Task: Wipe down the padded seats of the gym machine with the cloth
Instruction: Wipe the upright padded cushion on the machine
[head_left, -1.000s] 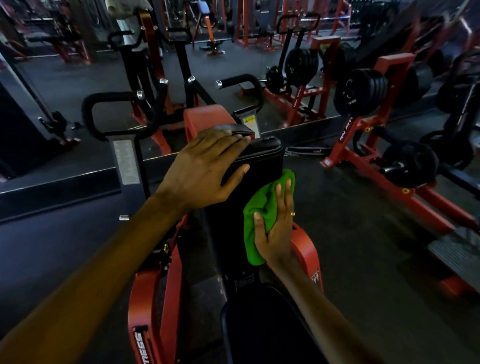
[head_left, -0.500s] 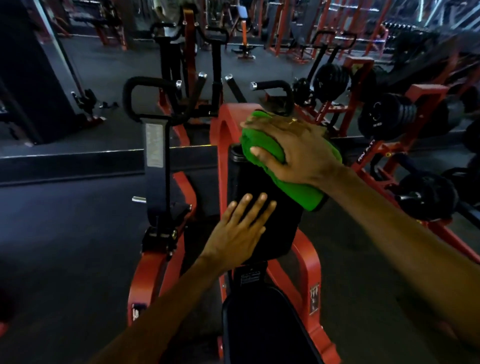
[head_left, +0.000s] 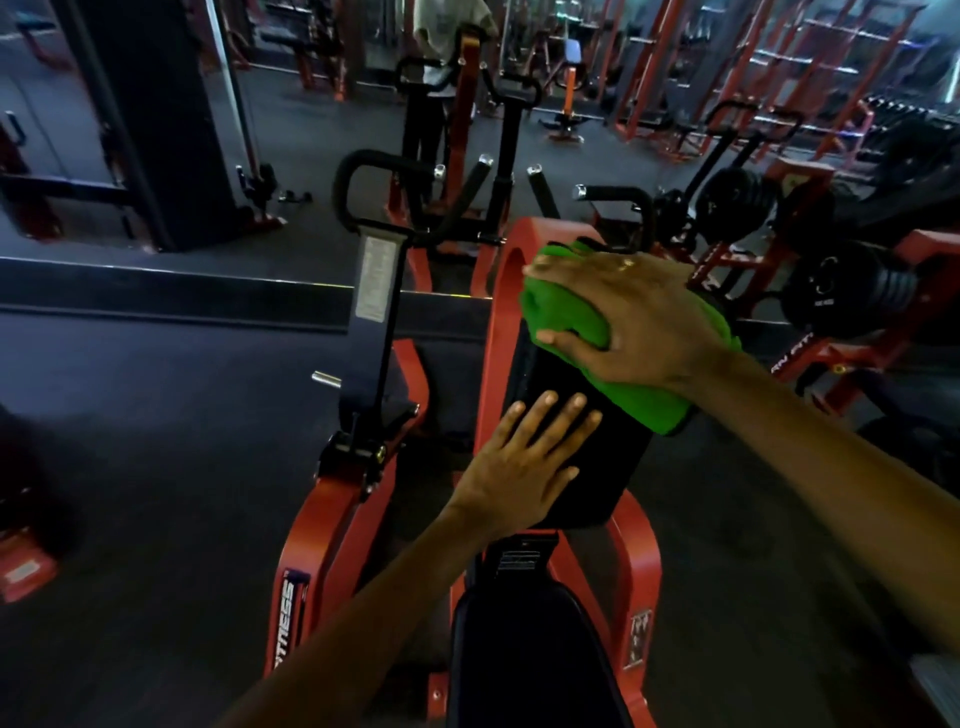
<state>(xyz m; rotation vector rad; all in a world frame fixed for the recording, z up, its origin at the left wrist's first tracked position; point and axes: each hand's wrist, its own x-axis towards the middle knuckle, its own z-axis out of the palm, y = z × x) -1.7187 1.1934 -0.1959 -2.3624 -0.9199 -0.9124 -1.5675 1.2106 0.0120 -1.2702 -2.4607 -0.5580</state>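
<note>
Two hands are noted on the upright pad (head_left: 613, 457). The cloth (head_left: 563, 314), judged soft and light, is clasped bunched under the right hand (head_left: 639, 322) at the pad's top; its bulk is best held. Below that grip, the left hand (head_left: 519, 467) is laid flat, fingers spread.

Upright pad (head_left: 608, 478) at centre, seat (head_left: 519, 665) just below and nearer, both within machine frame (head_left: 498, 338). Cloth (head_left: 649, 400) draped over pad's top right edge, beneath right hand (head_left: 634, 322). Left hand (head_left: 519, 467) flat on pad's front face, lower down, just apart from cloth. Handles (head_left: 363, 171) behind pad, to left. Weight plates (head_left: 852, 296) on another machine, far right.
</note>
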